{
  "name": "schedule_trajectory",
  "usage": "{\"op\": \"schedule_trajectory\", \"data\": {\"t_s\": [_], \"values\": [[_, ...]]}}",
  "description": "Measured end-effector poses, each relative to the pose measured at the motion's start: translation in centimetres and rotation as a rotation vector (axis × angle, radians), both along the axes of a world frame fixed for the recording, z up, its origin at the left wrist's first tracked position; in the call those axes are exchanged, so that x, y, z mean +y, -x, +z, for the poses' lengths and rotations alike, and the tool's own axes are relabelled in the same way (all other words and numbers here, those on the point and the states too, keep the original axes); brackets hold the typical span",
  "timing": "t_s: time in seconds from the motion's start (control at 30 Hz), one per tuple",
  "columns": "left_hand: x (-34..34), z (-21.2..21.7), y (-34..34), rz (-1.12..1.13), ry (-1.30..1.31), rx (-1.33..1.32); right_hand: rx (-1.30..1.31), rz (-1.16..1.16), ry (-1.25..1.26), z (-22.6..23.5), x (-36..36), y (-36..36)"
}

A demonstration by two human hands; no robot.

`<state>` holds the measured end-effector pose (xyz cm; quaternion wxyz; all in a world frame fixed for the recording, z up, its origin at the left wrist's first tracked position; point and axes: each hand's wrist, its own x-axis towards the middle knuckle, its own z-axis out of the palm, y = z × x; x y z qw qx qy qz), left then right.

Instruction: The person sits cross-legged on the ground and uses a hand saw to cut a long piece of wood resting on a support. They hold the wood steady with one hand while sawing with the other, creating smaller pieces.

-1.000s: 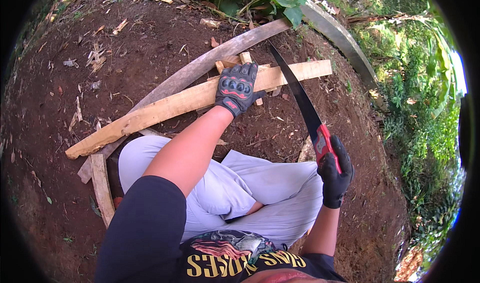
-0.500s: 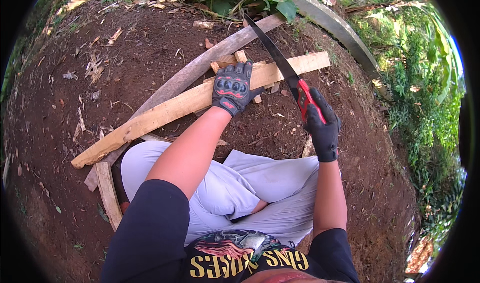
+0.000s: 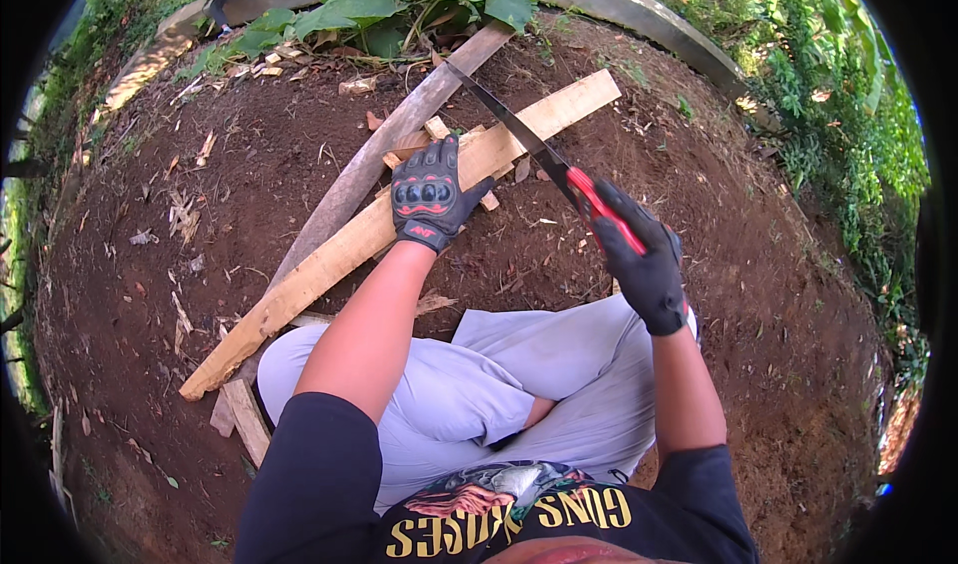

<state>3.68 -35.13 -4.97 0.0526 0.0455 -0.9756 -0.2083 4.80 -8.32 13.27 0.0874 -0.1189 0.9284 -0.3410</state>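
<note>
The light plank (image 3: 334,258) is laid over small wood blocks (image 3: 436,127) on the soil (image 3: 768,364), its long axis directed from near left to far right. The saw (image 3: 544,151) is held across its right portion, tip directed far left; blade contact cannot be determined. The red handle (image 3: 599,203) is enclosed by the right hand (image 3: 644,265), fingers curled. The left hand (image 3: 427,197) is placed palm-down on the plank, fingers nearly together, thumb spread

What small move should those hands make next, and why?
Perhaps the right hand should steady its saw against the plank: the blade crosses over it, contact is unclear, and the left hand rests on the plank, clear of the blade.
</note>
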Motion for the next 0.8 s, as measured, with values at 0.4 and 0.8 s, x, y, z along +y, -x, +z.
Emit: {"op": "schedule_trajectory", "data": {"t_s": [0.4,0.8], "values": [[0.5,0.7,0.1,-0.019,0.024,-0.053,-0.093,0.019,0.039,-3.2,0.2,1.1],[0.3,-0.2,0.0,-0.001,0.031,-0.024,-0.141,-0.072,0.065,-2.3,0.9,-0.6]]}}
